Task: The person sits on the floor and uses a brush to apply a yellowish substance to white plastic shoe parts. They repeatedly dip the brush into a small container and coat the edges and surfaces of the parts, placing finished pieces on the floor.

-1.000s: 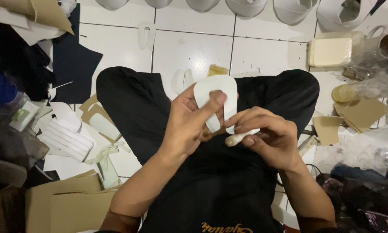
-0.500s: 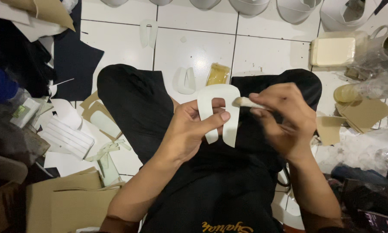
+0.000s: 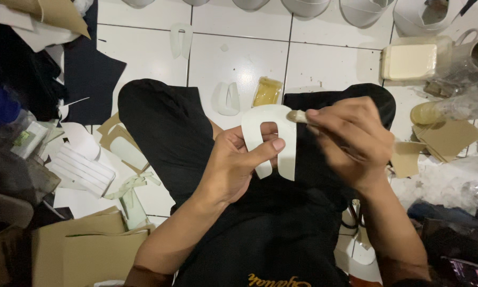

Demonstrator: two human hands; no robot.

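Note:
My left hand [image 3: 238,167] grips a white U-shaped cut piece [image 3: 288,151], open end down, thumb pressed across its left leg. It is held over my lap in black trousers [image 3: 164,127]. My right hand [image 3: 353,141] holds a small pale stick-like tool [image 3: 297,116] whose tip touches the upper right edge of the piece. The rest of the tool is hidden inside my fingers.
Two more white U-shaped pieces [image 3: 227,99] [image 3: 180,38] and a small yellowish packet [image 3: 267,91] lie on the white tiled floor. Stacked white strips [image 3: 85,169] and brown card sheets [image 3: 85,250] sit left; a cream container [image 3: 409,61], brown card scraps [image 3: 446,139] right; white rounded forms [image 3: 361,10] line the far edge.
My right hand rose from below the piece to its upper right edge with the tool. My left hand shifted the white piece slightly right and turned it more face-on.

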